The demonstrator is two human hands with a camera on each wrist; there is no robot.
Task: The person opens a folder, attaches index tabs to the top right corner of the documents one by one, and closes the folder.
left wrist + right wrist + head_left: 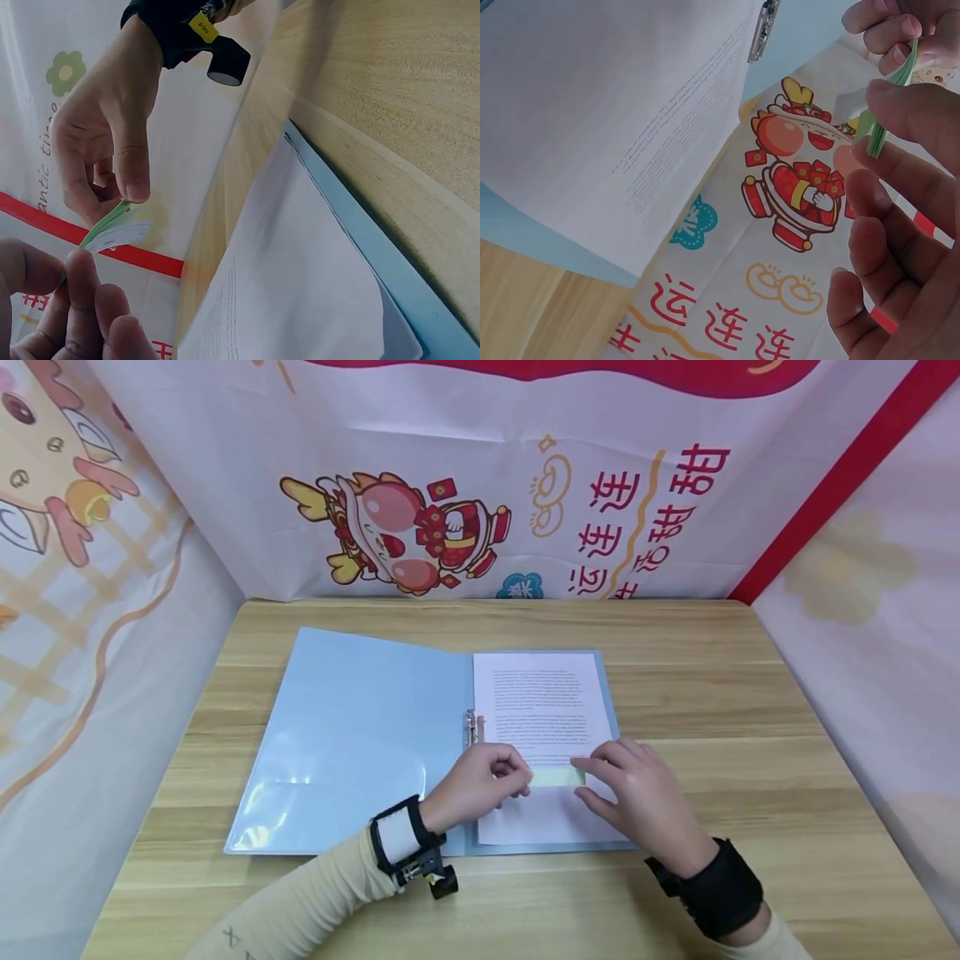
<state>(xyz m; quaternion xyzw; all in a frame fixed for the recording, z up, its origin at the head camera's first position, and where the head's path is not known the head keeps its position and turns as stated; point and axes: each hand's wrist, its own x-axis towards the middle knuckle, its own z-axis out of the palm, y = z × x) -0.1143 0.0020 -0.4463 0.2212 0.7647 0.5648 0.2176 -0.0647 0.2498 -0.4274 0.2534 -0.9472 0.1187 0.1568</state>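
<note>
A thin pad of pale green sticky notes [557, 777] is held between both hands above a printed sheet [540, 706]. My left hand [483, 783] pinches its left end between thumb and fingers. At the other end, the thumb and index finger of my right hand [651, 795] grip the edge, with the remaining fingers loosely bent. Layered green edges of the pad [877, 136] show in the right wrist view. A pale, partly see-through flap with small print [120, 237] hangs off it in the left wrist view.
Under the hands lies an open light blue folder [360, 735] on a wooden table [750, 760]. Its metal clip [471, 727] sits near the spine, left of the sheet. Printed cloth walls [645, 418] enclose the back and sides of the table.
</note>
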